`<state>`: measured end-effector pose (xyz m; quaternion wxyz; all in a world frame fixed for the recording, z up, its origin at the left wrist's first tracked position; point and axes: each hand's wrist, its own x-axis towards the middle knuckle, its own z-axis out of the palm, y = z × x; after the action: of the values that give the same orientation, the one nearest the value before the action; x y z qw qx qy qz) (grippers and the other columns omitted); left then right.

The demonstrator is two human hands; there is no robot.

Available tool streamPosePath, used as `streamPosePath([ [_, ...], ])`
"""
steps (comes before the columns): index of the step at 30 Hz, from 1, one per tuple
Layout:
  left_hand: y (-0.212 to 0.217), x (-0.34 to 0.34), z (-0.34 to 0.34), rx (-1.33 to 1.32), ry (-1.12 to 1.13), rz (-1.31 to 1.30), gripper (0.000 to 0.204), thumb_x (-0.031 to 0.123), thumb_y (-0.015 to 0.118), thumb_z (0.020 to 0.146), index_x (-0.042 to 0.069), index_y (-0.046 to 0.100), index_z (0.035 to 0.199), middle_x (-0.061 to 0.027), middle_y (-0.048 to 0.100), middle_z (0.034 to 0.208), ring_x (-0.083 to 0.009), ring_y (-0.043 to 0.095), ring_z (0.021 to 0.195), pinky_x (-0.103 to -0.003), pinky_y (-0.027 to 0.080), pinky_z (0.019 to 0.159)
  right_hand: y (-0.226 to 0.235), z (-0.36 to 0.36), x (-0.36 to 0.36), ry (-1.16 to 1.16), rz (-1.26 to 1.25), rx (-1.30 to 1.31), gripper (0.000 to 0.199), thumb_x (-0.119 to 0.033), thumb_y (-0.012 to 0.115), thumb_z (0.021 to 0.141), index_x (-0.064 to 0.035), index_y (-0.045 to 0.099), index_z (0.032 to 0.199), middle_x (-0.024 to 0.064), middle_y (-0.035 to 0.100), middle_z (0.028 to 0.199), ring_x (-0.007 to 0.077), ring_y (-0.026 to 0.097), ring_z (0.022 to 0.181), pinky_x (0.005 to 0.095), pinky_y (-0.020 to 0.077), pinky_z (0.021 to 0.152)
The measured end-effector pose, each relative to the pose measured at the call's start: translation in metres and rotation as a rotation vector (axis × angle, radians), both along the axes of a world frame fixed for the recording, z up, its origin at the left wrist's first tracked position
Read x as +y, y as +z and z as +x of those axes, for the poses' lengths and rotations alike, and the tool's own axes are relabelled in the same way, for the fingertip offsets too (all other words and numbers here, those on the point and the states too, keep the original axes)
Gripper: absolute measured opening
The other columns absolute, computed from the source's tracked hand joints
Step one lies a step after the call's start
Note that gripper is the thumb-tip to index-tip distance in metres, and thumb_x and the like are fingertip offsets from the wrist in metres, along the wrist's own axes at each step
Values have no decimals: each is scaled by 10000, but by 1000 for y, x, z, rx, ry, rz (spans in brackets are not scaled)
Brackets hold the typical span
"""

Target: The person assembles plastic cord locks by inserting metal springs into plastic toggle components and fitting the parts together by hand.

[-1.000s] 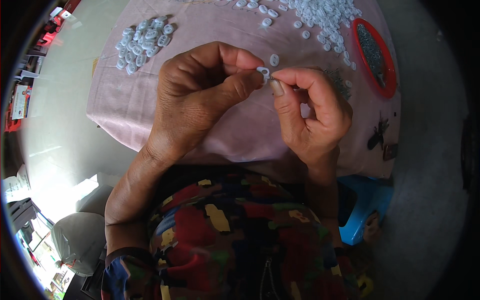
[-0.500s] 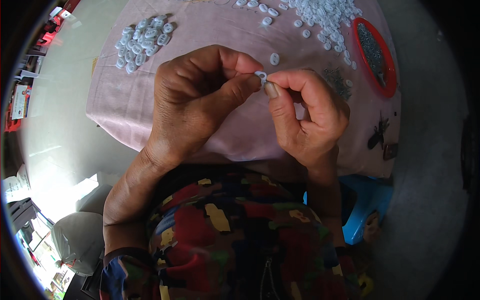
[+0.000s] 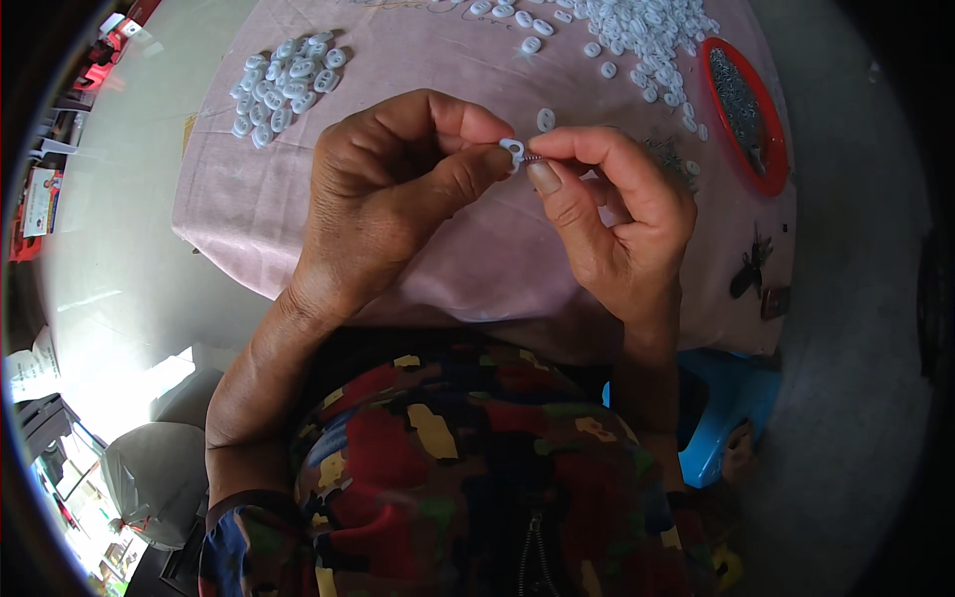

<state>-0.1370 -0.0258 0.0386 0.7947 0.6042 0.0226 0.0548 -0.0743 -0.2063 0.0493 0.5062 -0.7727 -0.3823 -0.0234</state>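
Observation:
Above the middle of the table, my left hand (image 3: 383, 199) pinches a small white plastic piece with a round hole, which looks like a cord lock part (image 3: 512, 149), between thumb and forefinger. My right hand (image 3: 625, 204) is pinched on a tiny coil spring (image 3: 532, 158). The spring's left end meets the white part; whether it sits inside cannot be made out. A single white two-hole oval piece (image 3: 545, 120) lies on the cloth just beyond my fingertips. Beside my right hand is a small scatter of springs (image 3: 665, 154), partly hidden by it.
A cluster of white two-hole pieces (image 3: 282, 85) lies at the far left of the pink tablecloth (image 3: 249, 214). Many more form a heap (image 3: 637, 40) at the far right. A red oval tray (image 3: 777, 149) of small metal springs stands near the right edge, with dark keys (image 3: 751, 267) nearer me.
My fingertips have drawn slightly apart. The white part has shifted a little left with my left hand, and the spring now shows between the two hands.

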Motion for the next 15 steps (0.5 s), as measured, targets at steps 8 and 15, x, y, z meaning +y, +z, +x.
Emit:
streamPosePath([
  [8, -4, -4, -2, -54, 9, -71, 113, -46, 639, 845, -31, 638, 957, -43, 656, 872, -75, 605, 820, -210, 491, 780, -3, -5, 4, -75, -25, -150, 85, 24, 647, 842, 2, 641, 924, 19, 636, 803, 51, 565, 680, 177, 448, 579],
  [15, 2, -2, -2, 50, -49, -80, 135, -25, 633, 863, -28, 642, 998, -42, 666, 879, -68, 603, 798, -201, 482, 723, -12, -5, 7, -66, 103, -207, 160, 64, 654, 791, -19, 599, 917, 66, 601, 760, 143, 592, 611, 241, 440, 446],
])
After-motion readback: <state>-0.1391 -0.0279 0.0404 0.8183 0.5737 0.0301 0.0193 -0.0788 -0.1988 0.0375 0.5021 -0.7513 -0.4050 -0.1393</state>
